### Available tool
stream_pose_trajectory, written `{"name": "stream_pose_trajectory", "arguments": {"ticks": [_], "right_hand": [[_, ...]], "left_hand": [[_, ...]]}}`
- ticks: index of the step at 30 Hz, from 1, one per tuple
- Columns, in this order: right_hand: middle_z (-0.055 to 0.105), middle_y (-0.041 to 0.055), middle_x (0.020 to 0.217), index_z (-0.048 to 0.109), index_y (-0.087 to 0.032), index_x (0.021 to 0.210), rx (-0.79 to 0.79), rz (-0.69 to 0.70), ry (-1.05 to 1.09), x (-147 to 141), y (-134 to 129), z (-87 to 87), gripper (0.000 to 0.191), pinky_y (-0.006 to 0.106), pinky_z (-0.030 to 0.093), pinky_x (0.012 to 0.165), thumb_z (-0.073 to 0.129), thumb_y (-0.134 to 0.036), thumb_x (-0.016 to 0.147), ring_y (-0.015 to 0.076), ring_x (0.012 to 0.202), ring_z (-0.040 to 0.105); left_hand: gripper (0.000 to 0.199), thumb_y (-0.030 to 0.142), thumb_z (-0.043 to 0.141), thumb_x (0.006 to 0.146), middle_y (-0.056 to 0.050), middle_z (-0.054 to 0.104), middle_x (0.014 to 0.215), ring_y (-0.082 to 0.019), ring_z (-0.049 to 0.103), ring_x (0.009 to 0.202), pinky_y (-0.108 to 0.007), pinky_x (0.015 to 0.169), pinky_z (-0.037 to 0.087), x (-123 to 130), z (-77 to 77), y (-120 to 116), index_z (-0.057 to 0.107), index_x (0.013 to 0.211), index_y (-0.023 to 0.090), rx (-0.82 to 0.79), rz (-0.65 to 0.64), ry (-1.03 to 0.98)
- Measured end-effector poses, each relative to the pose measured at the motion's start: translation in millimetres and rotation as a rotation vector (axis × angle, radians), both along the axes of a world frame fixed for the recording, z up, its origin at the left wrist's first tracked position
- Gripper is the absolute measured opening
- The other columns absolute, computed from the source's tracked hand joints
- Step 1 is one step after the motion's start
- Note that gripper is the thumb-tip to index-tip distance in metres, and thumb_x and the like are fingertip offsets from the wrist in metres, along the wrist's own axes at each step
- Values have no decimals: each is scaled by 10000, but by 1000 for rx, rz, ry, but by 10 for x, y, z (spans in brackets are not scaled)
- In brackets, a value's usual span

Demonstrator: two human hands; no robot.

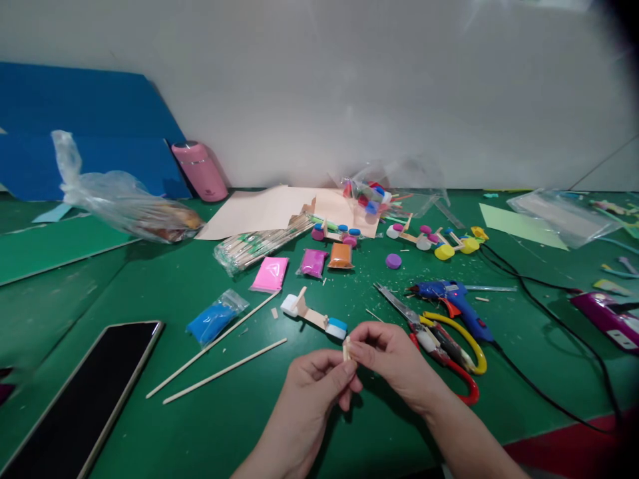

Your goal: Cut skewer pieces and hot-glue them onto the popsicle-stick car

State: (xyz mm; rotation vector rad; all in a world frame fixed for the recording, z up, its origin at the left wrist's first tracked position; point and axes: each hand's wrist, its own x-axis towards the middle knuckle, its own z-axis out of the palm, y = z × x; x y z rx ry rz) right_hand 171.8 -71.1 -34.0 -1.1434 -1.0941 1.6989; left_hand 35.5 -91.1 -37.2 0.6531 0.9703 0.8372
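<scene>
My left hand and my right hand meet near the front middle of the green table. Both pinch one small pale wooden piece between their fingertips. Just beyond them lies a small wooden model with a white block at its left end and a blue and white one at its right. Two thin wooden sticks lie left of my left hand. To the right of my right hand are scissors with red and yellow handles and a blue glue gun.
A phone lies at the front left. Clay packets, pink, blue and orange, sit mid-table. Behind are bagged sticks, more small models and a pink bottle. Black cords cross the right side.
</scene>
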Motion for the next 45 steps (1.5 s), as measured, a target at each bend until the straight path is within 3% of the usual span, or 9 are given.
{"name": "stream_pose_trajectory", "arguments": {"ticks": [4,21,27,33,40,45], "right_hand": [[545,-28,567,571,-130,628,-23,19,39,16,-7,12,219,211,371,538,688,-314,654,78,531,478],[496,-39,556,499,-161,588,46,4,122,-25,-30,-89,291,190,313,486,690,-374,640,78,516,411],[433,-48,570,514,-160,646,244,124,-241,48,-29,-2,260,187,281,472,570,-387,759,81,527,361],[411,-55,564,512,-169,638,349,256,-483,126,-43,110,284,189,266,469,517,-409,790,88,531,366],[373,-54,565,503,-169,651,222,426,-405,217,-80,78,276,191,231,454,513,-405,795,88,534,319],[286,-70,556,388,-190,637,28,209,-144,363,-44,10,319,206,183,438,429,-436,837,79,487,230]], "left_hand": [[152,222,634,694,1,578,518,-35,389,432,-170,464,272,-3,21,-3,604,590,116,-39,-2,-84],[146,224,645,672,0,564,503,-49,390,445,-179,465,281,-11,127,-27,625,576,116,-35,-20,-30],[212,264,632,671,19,504,452,-60,358,434,-192,441,252,-20,130,-38,596,518,122,61,19,198],[202,274,628,657,16,501,438,-67,365,415,-197,433,257,-46,137,-71,620,523,123,86,-52,318],[173,281,655,612,4,521,439,-81,389,432,-202,437,266,-106,187,-51,660,548,120,54,-180,354],[197,277,636,652,15,512,450,-73,371,433,-196,435,255,-172,104,-2,629,531,123,33,-92,365]]}}
